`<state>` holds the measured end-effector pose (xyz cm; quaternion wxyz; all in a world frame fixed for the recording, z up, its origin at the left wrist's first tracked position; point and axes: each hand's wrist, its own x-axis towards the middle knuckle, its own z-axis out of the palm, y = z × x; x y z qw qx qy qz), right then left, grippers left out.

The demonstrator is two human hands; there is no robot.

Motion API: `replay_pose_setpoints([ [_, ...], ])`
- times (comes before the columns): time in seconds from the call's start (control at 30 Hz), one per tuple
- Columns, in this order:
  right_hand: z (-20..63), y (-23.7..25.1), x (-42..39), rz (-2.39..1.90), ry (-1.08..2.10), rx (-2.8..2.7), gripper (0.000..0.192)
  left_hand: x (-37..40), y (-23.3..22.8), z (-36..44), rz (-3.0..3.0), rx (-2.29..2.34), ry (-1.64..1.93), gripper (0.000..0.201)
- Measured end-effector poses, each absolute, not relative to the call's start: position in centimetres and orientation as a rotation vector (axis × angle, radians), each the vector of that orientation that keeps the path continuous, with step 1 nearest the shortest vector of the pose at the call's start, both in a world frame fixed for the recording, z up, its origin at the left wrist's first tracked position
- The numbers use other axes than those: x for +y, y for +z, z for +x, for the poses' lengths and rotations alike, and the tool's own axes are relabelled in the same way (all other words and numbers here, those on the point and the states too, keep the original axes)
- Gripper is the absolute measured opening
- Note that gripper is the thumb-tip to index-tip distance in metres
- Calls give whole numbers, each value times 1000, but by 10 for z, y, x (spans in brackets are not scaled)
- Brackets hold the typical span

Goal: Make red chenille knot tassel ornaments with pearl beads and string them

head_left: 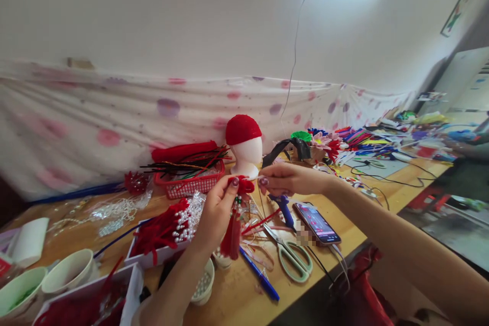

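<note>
My left hand (217, 209) is closed on a red fuzzy ornament with a tassel (231, 239), which hangs below the fingers with small green and pale beads above it. Just to the right, my right hand (288, 178) pinches what looks like a thin pale strand (255, 178) reaching towards the ornament's red top. Its exact kind is too small to make out. Behind both hands stands a white mannequin head (248, 155) wearing a red cap (243, 129). A blue glue gun (284, 210) lies below my right hand, beside green-handled scissors (294, 260).
A phone (318, 222) and a blue pen (260, 274) lie on the wooden table (244, 310). Left are a red basket (191, 185), white boxes of red pieces (132, 285) and cups (71, 272). Cables and craft pieces spread right, where another person's arm (471, 147) shows.
</note>
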<state>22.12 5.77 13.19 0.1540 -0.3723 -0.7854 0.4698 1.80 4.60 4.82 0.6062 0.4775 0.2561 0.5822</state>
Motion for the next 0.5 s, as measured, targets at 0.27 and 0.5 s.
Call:
replay_pose_setpoints([
  [0.27,173,101,42,-956,1304,-1430,49,27,41,23,1014,521,1331,38],
  [0.5,132,77,30,-667,988,-1061,57,8,37,36,883,509,1549,26],
])
